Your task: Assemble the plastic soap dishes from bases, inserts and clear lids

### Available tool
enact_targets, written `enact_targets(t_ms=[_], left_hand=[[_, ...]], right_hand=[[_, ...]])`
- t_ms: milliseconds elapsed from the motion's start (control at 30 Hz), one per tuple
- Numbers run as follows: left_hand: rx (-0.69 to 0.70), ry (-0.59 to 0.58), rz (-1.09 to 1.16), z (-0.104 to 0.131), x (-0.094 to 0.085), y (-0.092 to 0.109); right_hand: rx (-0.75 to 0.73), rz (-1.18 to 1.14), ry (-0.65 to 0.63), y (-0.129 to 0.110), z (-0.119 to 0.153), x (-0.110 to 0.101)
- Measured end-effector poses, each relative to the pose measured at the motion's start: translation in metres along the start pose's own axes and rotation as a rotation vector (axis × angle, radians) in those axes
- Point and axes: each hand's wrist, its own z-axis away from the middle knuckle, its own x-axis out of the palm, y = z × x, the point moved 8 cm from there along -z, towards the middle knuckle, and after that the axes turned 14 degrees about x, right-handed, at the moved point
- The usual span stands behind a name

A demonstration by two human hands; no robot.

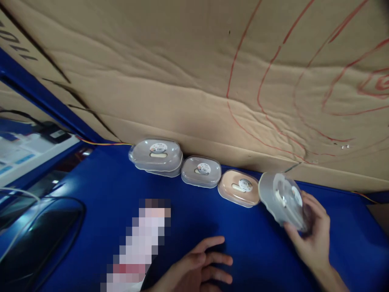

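Tilted up off the blue table at the right, a clear-lidded grey oval box point(281, 198) is gripped by my right hand point(314, 231), thumb on the near side and fingers behind. My left hand point(202, 263) hovers low in the middle with fingers spread and nothing in them. Along the back edge, left of the held box, stand a peach-coloured box point(234, 190), a smaller grey box point(199, 172) and a larger grey box point(154, 158), each with a clear lid and round label. The held box's far end is hidden by my fingers.
A cardboard wall point(170, 81) with red drawn curves rises behind the blue table point(188, 215). Cables point(82, 219) and a dark glossy panel point(45, 235) lie at the left. A pixelated patch point(139, 243) covers something left of my left hand. A black adapter point(53, 132) sits further back.
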Motion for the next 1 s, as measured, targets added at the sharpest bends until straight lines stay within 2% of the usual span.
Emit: enact_targets(t_ms=[67,167,233,333,467,600,767,867,1000], left_hand=[[0.057,-0.013,-0.008,0.001,0.005,0.004],[0.047,-0.063,-0.015,0.004,0.021,0.006],[-0.003,-0.068,0.016,0.006,0.033,0.006],[-0.062,-0.015,0.015,0.006,0.041,0.005],[-0.036,0.051,-0.049,0.002,0.035,0.004],[-0.064,-0.001,-0.008,0.001,0.025,-0.002],[-0.105,0.024,-0.030,0.004,0.009,-0.010],[-0.139,0.039,-0.073,0.011,0.004,-0.018],[-0.253,0.057,-0.207,0.026,-0.003,-0.035]], right_hand=[[-0.151,-0.094,-0.129,-0.026,0.027,0.008],[-0.352,-0.105,-0.423,-0.058,0.075,0.033],[-0.428,-0.078,-0.573,-0.069,0.098,0.050],[-0.430,-0.098,-0.701,-0.070,0.109,0.064],[-0.339,-0.177,-0.739,-0.063,0.102,0.066],[-0.295,-0.265,-0.771,-0.070,0.097,0.066],[-0.149,-0.366,-0.630,-0.074,0.069,0.058],[-0.068,-0.288,-0.537,-0.066,0.052,0.055],[-0.122,-0.075,-0.529,-0.066,0.049,0.064]])
